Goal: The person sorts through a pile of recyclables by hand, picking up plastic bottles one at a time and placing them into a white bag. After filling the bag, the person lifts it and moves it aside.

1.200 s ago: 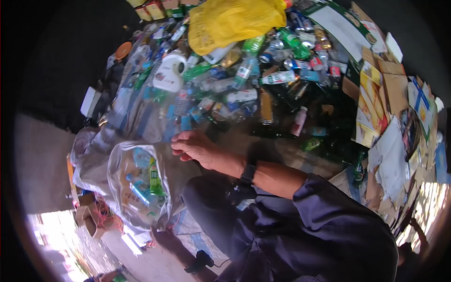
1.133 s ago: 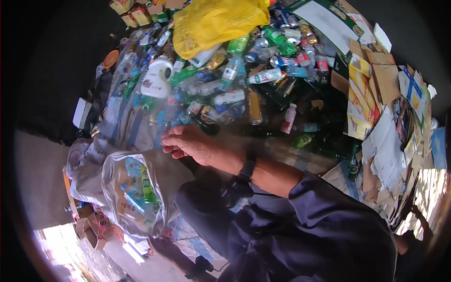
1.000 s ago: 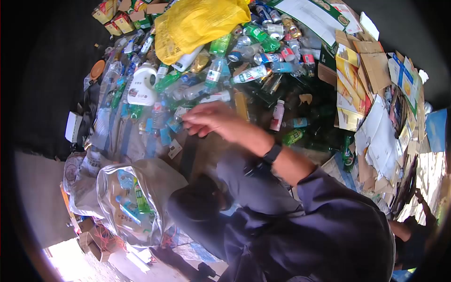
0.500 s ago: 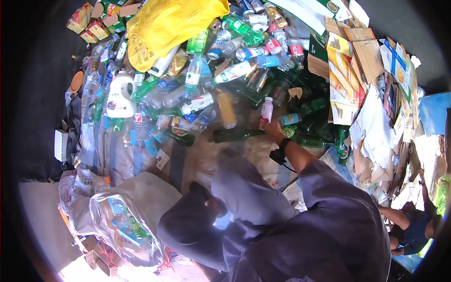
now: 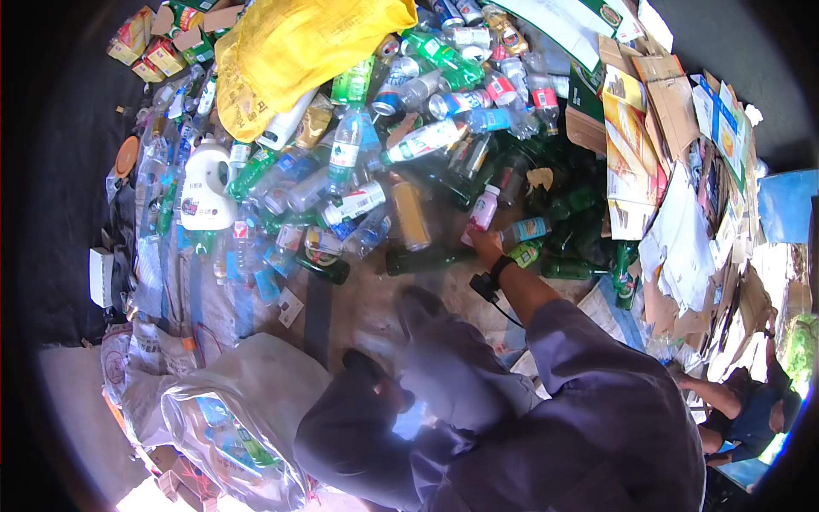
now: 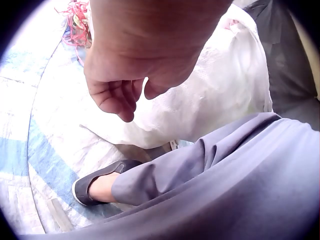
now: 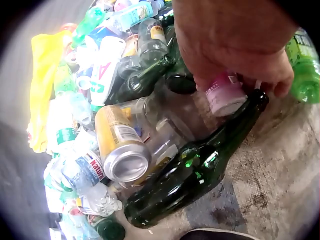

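Right hand (image 5: 487,244) has fingers curled round the lower part of the pink plastic bottle (image 5: 484,208), beside a dark-green glass bottle's neck (image 7: 248,112); left hand (image 6: 137,55) loosely curled, holding nothing visible, near the white woven sack (image 6: 230,85).

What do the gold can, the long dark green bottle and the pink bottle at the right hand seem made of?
Gold can: thin metal, probably aluminium, coated gold; bare silvery end.
Dark green bottle: likely glass, glossy, with sharp highlights.
Pink bottle: perhaps plastic, with a smooth pink surface and pale base; the right hand hides part, so unsure.
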Tool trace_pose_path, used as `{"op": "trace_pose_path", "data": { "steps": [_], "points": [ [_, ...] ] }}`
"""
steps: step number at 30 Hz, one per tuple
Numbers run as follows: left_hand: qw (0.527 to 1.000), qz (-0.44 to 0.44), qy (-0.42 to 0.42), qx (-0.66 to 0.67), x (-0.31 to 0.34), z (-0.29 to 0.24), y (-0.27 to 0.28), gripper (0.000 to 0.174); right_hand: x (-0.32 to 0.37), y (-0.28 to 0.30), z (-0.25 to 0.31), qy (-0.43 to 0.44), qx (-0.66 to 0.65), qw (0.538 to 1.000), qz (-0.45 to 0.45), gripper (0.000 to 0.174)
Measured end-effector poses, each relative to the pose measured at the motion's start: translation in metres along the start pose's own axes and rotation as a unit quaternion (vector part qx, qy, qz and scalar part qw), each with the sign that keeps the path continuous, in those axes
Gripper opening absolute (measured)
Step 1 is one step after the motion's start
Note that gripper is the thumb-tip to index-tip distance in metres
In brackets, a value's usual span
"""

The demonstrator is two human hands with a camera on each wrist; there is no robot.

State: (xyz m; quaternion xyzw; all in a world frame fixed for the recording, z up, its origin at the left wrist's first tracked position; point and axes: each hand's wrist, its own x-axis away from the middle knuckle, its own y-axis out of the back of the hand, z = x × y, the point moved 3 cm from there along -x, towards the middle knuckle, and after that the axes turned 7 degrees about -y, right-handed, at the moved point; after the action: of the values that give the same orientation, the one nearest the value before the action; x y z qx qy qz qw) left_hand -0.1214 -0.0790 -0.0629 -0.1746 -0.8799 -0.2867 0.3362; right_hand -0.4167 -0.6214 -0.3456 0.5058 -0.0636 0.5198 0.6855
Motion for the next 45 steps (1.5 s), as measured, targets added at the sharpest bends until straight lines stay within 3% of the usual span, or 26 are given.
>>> {"op": "trace_pose_path", "data": {
  "steps": [1, 3, 8, 12, 15, 17, 18, 21, 22, 23, 27, 30, 31, 33, 35, 37, 39, 44, 45],
  "points": [
    [1.000, 0.002, 0.000, -0.001, -0.002, -0.001, -0.001, 0.036, 0.000, -0.001, 0.003, 0.006, -0.003, 1.000, 0.000, 0.053],
    [1.000, 0.006, 0.000, -0.003, -0.007, -0.003, -0.005, 0.036, 0.003, -0.002, 0.006, 0.001, -0.159, 0.986, 0.041, 0.047],
    [1.000, 0.014, -0.001, -0.008, -0.015, -0.006, -0.009, 0.036, -0.033, -0.019, -0.012, -0.009, -0.172, 0.984, 0.049, 0.054],
    [1.000, 0.024, -0.006, -0.008, -0.020, -0.007, -0.013, 0.035, 0.010, 0.008, 0.006, 0.031, -0.191, 0.979, 0.058, 0.057],
    [0.999, 0.033, -0.016, -0.006, -0.021, -0.005, -0.012, 0.035, 0.019, 0.015, -0.012, 0.067, -0.111, 0.990, 0.057, 0.043],
    [0.999, 0.037, -0.032, 0.000, -0.022, -0.004, -0.012, 0.035, 0.012, 0.003, -0.035, 0.050, -0.225, 0.971, 0.061, 0.065],
    [0.999, 0.040, -0.035, 0.000, -0.020, -0.004, -0.010, 0.035, 0.074, 0.039, -0.005, 0.062, -0.221, 0.971, 0.064, 0.063],
    [0.997, 0.046, -0.059, 0.012, -0.019, -0.002, -0.001, 0.034, 0.101, 0.055, -0.011, 0.054, -0.154, 0.986, 0.034, 0.059],
    [0.996, 0.046, -0.069, 0.016, -0.018, -0.002, 0.003, 0.034, 0.096, 0.049, -0.017, 0.036, -0.217, 0.969, 0.115, 0.055],
    [0.995, 0.045, -0.083, 0.024, -0.016, -0.001, 0.009, 0.034, 0.094, 0.046, -0.025, 0.040, -0.216, 0.967, 0.125, 0.055],
    [0.985, 0.042, -0.158, 0.061, -0.012, -0.003, 0.027, 0.034, 0.157, 0.082, 0.017, 0.073, -0.243, 0.939, 0.232, 0.056],
    [0.967, 0.018, -0.229, 0.109, 0.001, -0.018, 0.034, 0.030, 0.185, 0.096, 0.058, 0.196, -0.187, 0.913, 0.305, 0.055],
    [0.958, 0.004, -0.255, 0.131, 0.007, -0.033, 0.031, 0.026, 0.200, 0.095, 0.073, 0.200, -0.184, 0.910, 0.314, 0.055],
    [0.947, -0.017, -0.299, 0.118, 0.010, -0.044, 0.040, 0.020, 0.252, 0.114, 0.123, 0.311, -0.163, 0.879, 0.322, 0.052],
    [0.933, -0.028, -0.339, 0.118, 0.014, -0.058, 0.049, 0.021, 0.291, 0.120, 0.161, 0.334, -0.028, 0.896, 0.292, 0.051],
    [0.916, -0.046, -0.385, 0.101, 0.031, -0.087, 0.053, 0.028, 0.331, 0.120, 0.195, 0.516, 0.016, 0.824, 0.232, 0.055],
    [0.904, -0.045, -0.418, 0.081, 0.047, -0.116, 0.056, 0.029, 0.389, 0.124, 0.218, 0.545, 0.031, 0.794, 0.268, 0.053],
    [0.876, -0.034, -0.458, 0.146, 0.071, -0.165, 0.051, 0.026, 0.512, 0.096, 0.234, 0.670, 0.064, 0.631, 0.385, 0.047],
    [0.858, -0.037, -0.507, 0.071, 0.072, -0.174, 0.052, 0.030, 0.534, 0.085, 0.230, 0.694, 0.057, 0.591, 0.407, 0.047]
  ]
}}
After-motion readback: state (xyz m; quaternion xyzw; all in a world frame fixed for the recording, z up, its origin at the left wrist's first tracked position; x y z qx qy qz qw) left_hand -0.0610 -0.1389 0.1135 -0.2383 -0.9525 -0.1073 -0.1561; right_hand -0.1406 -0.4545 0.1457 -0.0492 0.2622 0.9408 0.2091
